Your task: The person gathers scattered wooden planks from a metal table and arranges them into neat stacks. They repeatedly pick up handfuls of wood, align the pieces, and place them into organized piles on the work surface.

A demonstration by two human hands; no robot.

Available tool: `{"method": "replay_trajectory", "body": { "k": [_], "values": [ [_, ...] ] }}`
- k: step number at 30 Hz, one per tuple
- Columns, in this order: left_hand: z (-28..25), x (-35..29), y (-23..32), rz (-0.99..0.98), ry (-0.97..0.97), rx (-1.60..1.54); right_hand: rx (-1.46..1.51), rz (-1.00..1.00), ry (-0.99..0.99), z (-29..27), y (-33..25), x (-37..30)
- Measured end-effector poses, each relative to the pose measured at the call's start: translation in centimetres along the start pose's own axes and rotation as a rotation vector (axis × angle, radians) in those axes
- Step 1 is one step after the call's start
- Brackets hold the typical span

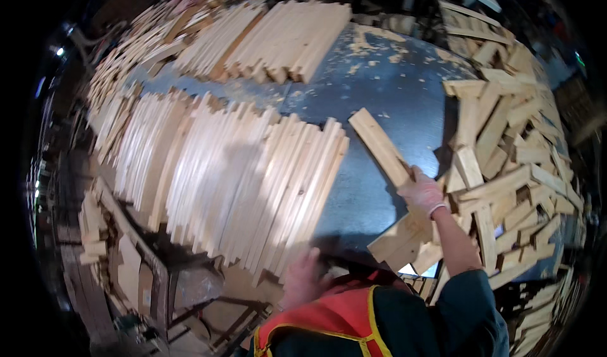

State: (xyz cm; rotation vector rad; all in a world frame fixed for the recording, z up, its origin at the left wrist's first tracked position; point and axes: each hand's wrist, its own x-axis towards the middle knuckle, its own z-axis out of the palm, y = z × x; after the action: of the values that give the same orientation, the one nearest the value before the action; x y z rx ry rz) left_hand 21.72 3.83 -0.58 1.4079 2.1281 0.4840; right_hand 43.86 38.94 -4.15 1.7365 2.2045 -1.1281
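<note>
My right hand (422, 192), in a pale glove, is closed on the near end of a wooden board (378, 143). The board slants away to the left over the dark table top (354, 196). Just below that hand, short wide boards (398, 238) lie at the edge of a jumbled pile. Close to my body, my left hand (303, 277) is blurred beside the near ends of a long row of wooden strips (303, 180). Its fingers are smeared, so whether it holds anything does not show.
Loose wooden pieces (499, 123) heap up along the right side. Farther back lies another row of strips (288, 37), with wood shavings (373, 41) scattered to its right. A metal frame (161, 281) stands at the lower left, below the near row.
</note>
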Motion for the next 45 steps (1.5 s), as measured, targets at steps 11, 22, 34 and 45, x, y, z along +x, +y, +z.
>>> {"method": "replay_trajectory", "body": {
  "k": [11, 22, 34, 45],
  "values": [
    [-1.1, -1.1, -0.6, 0.437, 0.082, 0.076, 0.560, -0.439, 0.545, -19.7, -4.0, -4.1],
    [-0.3, -5.4, -6.3, 0.518, 0.026, 0.133, -0.210, 0.453, 0.755, 9.9, 4.9, -15.9],
    [3.3, -0.9, 0.8, 0.426, -0.491, -0.429, 2.042, -0.365, 0.050, 5.9, 4.3, -20.0],
    [4.3, 3.9, 8.4, -0.284, -0.383, -1.280, -0.664, -0.185, 0.283, -7.4, 10.1, -7.3]
  ]
}}
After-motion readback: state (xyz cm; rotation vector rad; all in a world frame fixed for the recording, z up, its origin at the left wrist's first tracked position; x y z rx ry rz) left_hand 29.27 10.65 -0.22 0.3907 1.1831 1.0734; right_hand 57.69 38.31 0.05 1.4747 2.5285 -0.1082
